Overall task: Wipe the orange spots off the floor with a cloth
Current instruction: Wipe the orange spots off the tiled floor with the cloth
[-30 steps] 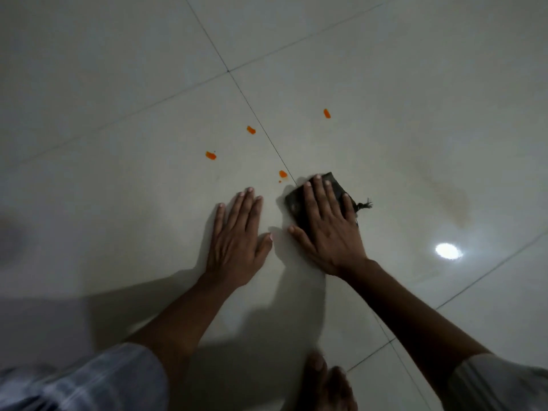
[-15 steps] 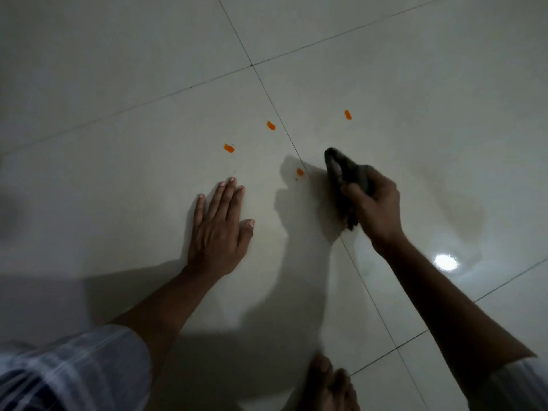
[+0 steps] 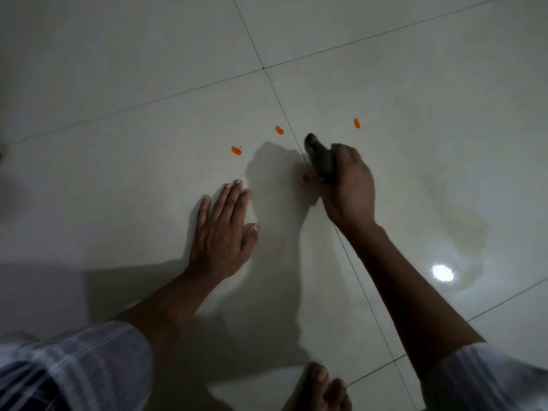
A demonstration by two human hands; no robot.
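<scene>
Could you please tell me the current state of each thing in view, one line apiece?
cloth: bunched, gripped in the right hand.
right hand: closed on the cloth, beside the nearest spot.
left hand: flat on the floor, empty.
nearest orange spot: unwiped, in shadow.
three farther orange spots: unwiped.
floor: glossy tiles.

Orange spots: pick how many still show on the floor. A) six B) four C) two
B: three clear spots lie in a row, and a fourth sits in shadow beside the cloth held in the right hand.
</scene>
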